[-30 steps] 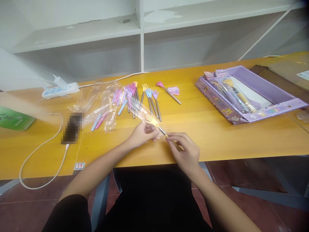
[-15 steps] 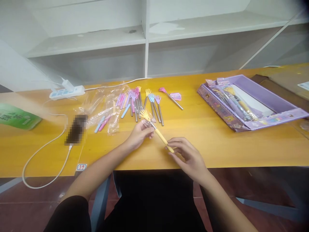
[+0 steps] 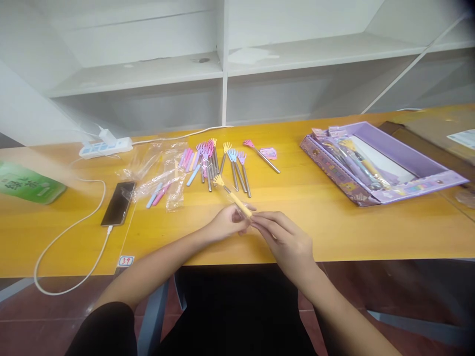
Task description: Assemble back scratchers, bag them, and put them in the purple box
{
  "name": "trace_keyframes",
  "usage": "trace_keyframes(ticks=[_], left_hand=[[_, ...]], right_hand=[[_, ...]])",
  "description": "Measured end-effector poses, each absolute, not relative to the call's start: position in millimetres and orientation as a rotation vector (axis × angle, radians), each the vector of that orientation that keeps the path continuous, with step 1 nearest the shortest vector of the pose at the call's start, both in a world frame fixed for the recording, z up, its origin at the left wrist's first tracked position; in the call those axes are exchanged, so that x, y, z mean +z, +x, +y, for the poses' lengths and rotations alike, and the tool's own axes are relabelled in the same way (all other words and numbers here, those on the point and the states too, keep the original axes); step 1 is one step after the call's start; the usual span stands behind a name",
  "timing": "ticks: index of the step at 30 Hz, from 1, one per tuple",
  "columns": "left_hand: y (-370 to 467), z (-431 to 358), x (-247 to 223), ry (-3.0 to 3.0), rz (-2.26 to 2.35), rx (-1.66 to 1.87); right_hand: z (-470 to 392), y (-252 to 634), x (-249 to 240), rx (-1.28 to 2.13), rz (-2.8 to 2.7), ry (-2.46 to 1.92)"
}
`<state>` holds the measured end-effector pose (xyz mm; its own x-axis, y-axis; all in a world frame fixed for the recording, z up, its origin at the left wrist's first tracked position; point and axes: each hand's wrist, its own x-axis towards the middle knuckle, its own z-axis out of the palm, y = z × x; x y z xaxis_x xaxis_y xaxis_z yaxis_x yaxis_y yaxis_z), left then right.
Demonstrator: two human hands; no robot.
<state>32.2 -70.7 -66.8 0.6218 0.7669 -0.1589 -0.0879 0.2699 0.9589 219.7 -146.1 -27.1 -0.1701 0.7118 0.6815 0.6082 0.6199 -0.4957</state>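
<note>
A yellow back scratcher (image 3: 240, 203) with a hand-shaped head slants over the table in front of me, its head pointing up and to the left. Clear plastic film seems to lie around its handle. My left hand (image 3: 228, 222) is closed around the lower part of the handle. With fingertips pinched, my right hand (image 3: 284, 242) grips the handle's end. Just beyond lie several metal-rod scratchers (image 3: 243, 173) with purple, blue, pink and yellow heads. One pink-headed scratcher (image 3: 261, 155) lies apart, beside a small stack of printed cards (image 3: 268, 154).
Loose coloured handles (image 3: 158, 194) lie among clear plastic bags (image 3: 174, 185). A purple display box (image 3: 386, 195) with packed scratchers stands at right, near a cardboard box (image 3: 445, 128). At left are a phone (image 3: 118, 203) on a cable, a power strip (image 3: 106, 147) and a green package (image 3: 31, 183).
My left hand has slid from near the scratcher's head down to its handle, close to my right hand. The right hand now pinches the handle's end, slightly further left.
</note>
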Motion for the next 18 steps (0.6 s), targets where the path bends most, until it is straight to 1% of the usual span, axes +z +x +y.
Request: trace_keyframes(ticks=[6,11,13,15,18], left_hand=[[33,-72,-67,1.179,0.663,0.636],[35,-75,-64,1.166,0.698,0.62],[35,-75,-62,1.169,0.696,0.608],[34,-74,-60,1.158,0.709,0.607],[32,-72,-57,1.07,0.733,0.626]], right_hand=[[-139,219,-19,0.126,-2.032,-1.083],[-121,215,-12,-0.011,-2.032,-1.222],[-117,215,-9,-0.015,-2.032,-1.249],[-115,220,-5,0.088,-2.076,-1.224],[-117,234,-2,0.344,-2.203,-1.107]])
